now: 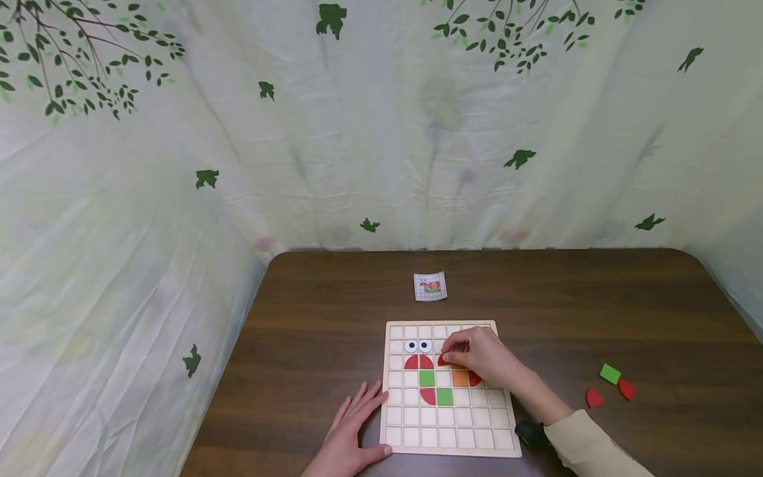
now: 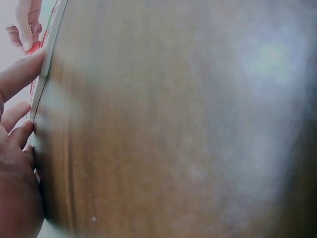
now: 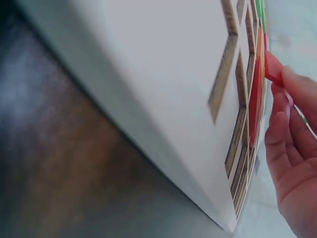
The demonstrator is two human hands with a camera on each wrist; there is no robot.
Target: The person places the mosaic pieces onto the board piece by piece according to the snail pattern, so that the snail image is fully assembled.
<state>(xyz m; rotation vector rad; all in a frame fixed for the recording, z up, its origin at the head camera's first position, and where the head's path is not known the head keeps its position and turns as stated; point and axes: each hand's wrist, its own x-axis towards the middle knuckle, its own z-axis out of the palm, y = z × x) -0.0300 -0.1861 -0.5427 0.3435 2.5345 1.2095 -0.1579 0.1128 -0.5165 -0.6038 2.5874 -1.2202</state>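
Note:
A white gridded board (image 1: 411, 437) lies on the table, holding two eye tiles (image 1: 418, 346), several red quarter-circle tiles (image 1: 427, 396), two green squares (image 1: 444, 397) and an orange square (image 1: 459, 378). Above the board's upper right part, my right hand (image 1: 485, 358) pinches a red tile (image 1: 442, 360) between thumb and fingers. The right wrist view shows that red tile (image 3: 273, 68) tilted at the fingertips, close to the board. My left hand (image 1: 352, 434) rests at the board's left edge with fingers spread, thumb at the lower left corner.
On the table to the right lie a loose green square (image 1: 610, 373) and two red tiles (image 1: 627, 389). Beyond the board is a small pattern card (image 1: 430, 287). A dark object (image 1: 529, 434) sits under the right wrist. A leaf-printed curtain (image 1: 381, 132) hangs behind the table.

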